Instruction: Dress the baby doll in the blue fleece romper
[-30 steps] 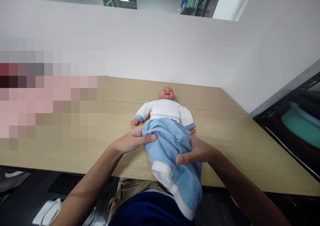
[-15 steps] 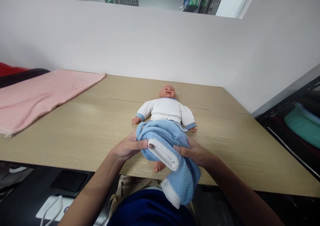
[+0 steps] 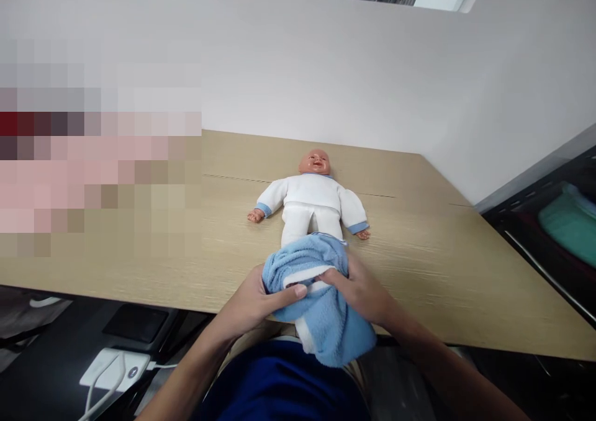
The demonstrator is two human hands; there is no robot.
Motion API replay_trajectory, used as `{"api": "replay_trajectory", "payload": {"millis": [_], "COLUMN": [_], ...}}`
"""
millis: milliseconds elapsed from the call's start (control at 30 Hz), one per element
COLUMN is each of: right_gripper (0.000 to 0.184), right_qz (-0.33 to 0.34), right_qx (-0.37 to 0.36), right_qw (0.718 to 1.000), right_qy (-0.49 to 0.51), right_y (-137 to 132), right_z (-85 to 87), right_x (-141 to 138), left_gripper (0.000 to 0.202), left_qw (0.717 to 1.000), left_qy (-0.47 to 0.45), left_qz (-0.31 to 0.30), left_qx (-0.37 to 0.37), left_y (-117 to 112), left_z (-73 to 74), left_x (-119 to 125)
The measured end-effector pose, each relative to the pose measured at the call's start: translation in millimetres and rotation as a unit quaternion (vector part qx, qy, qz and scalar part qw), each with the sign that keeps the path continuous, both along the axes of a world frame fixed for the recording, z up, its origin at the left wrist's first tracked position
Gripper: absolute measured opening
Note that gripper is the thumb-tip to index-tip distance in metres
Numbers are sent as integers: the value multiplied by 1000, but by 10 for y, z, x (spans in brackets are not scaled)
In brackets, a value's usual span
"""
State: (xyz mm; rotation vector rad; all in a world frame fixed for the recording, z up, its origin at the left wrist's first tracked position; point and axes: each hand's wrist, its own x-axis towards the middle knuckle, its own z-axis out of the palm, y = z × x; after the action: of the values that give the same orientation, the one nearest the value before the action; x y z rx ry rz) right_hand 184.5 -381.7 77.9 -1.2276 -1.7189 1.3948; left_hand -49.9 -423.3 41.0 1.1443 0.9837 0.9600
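Observation:
A baby doll (image 3: pixel 313 191) in a white top with blue cuffs lies on its back, its head towards the wall. Bunched over its lower legs are light blue terry pants (image 3: pixel 344 328) with white bands at the leg ends. My left hand (image 3: pixel 261 297) grips the bunched cloth on the left, thumb on top near a white band. On the other side my right hand (image 3: pixel 358 287) holds the same pants, its thumb and fingers at the band's opening. The doll's feet are hidden under the cloth.
The wooden table (image 3: pixel 223 222) meets a white wall at the back. A blurred pink patch (image 3: pixel 69 172) covers the left. Below the left edge lie a white device with a cable (image 3: pixel 116 368) and a dark flat object (image 3: pixel 135 323). A green item (image 3: pixel 570 228) rests on a black rack at right.
The blue pants have come down from the doll's waist towards me, baring its white upper legs. Both thumbs have shifted to the white band's opening, and the doll's foot is now covered.

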Motion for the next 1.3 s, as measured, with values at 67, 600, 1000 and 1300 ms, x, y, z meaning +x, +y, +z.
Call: {"api": "replay_trajectory", "payload": {"millis": [67,600,1000,1300], "right_gripper": [20,30,44,29], "right_qz": [22,96,93,48], "right_qx": [46,117,114,149], "right_qw": [996,927,910,977], "right_qy": [-74,-343,-388,-148], "right_y": [-27,-139,-193,-32], "right_z": [31,-11,-82,-295], "right_x": [-36,-111,-78,-8], "left_gripper": [40,33,62,47], "left_qw": [995,915,964,989], "left_qy": [83,398,241,47], "left_qz": [58,10,72,103], "left_qx": [16,72,84,90], "left_y": [-12,-61,-133,-25], "left_z": [-14,-252,-410,-420], "left_x": [46,31,90,80]}}
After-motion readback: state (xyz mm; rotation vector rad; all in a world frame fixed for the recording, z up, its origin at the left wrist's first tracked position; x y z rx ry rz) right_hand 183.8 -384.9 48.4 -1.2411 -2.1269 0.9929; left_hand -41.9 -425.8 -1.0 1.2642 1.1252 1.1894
